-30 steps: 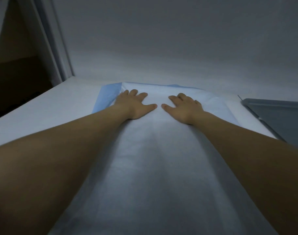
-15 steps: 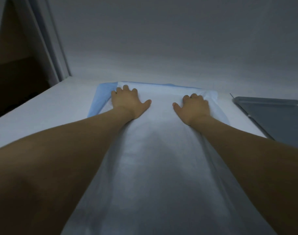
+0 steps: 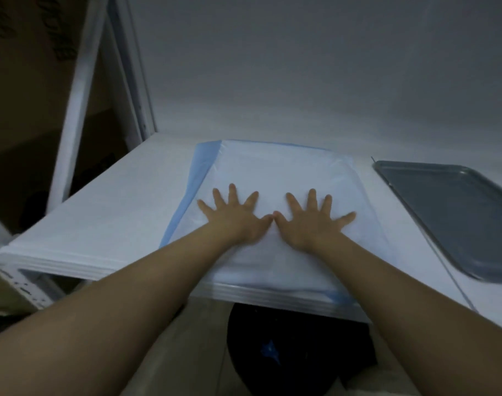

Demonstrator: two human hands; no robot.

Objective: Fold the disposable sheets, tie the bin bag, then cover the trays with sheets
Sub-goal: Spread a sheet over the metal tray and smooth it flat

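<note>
- The left hand (image 3: 236,217) is lying flat on the folded sheet (image 3: 275,170), fingers spread, gripping nothing.
- The right hand (image 3: 312,221) is pressing flat at its three o'clock, fingers fanned, thumbs touching.
- The sheet is resting on the white table (image 3: 101,212), blue showing along its nine o'clock edge.
- A grey tray (image 3: 455,218) is sitting at the sheet's three o'clock, apart from it.
- At six o'clock, below the table edge, something dark is showing, possibly the bin bag (image 3: 295,352).

We saw a white table (image 3: 146,172) against a grey wall (image 3: 301,67), with a white post (image 3: 81,90) and a brown box (image 3: 29,52) far left.
</note>
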